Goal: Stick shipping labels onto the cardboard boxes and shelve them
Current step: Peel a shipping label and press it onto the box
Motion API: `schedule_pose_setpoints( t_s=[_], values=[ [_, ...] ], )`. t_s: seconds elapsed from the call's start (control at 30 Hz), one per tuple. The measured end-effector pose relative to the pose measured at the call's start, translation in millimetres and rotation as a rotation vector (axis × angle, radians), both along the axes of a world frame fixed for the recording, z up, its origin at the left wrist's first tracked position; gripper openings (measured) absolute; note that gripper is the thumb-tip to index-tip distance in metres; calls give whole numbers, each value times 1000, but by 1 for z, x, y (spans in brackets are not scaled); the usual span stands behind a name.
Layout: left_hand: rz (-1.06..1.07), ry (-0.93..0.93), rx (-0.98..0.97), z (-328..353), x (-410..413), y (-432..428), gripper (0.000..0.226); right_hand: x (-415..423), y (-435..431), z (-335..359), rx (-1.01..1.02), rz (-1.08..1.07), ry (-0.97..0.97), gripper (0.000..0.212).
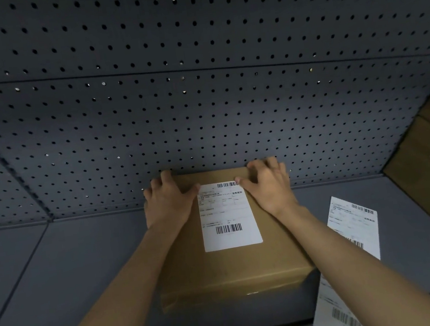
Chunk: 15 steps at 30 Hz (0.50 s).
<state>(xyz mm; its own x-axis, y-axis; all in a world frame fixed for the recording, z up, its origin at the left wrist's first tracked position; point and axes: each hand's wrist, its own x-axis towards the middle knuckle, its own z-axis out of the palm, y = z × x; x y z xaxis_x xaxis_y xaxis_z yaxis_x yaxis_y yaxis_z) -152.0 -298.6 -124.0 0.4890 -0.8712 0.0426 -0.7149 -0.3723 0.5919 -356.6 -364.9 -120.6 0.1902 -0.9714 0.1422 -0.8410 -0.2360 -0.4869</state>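
A cardboard box (230,264) sits on the dark grey shelf (86,275) at the centre of the view, its far edge up against the perforated back panel (200,104) at 12 o'clock. A white shipping label (227,216) with two barcodes lies flat on the box's top face, towards the far half. Both hands are on the box's far corners: the left hand (168,201), at about 11 o'clock from the label, has its fingers bent over the far-left edge and its thumb reaching to the label's upper left corner. The right hand (267,186), at about 1 o'clock, grips the far-right edge the same way, with its thumb tip at the label's upper right corner. At 4 o'clock from the box a loose sheet of labels (353,226) lies on the shelf, partly hidden by the right forearm and running on over the shelf's front edge. At 3 o'clock, against the right border, stands a second box (429,175) with a red-and-white sticker on it.
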Motion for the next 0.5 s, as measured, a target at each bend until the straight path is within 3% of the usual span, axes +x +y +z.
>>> schedule_pose_setpoints(
  t_s=[0.2,0.43,0.5],
  values=[
    [-22,106,35,3,5,10,77,-3,3,5,-13,17,-11,56],
    [-84,559,-66,4,12,75,46,-21,45,7,-141,198,-118,41],
    [-83,709,-64,-1,10,89,26,-26,59,2,-144,305,-94,42]
  ],
)
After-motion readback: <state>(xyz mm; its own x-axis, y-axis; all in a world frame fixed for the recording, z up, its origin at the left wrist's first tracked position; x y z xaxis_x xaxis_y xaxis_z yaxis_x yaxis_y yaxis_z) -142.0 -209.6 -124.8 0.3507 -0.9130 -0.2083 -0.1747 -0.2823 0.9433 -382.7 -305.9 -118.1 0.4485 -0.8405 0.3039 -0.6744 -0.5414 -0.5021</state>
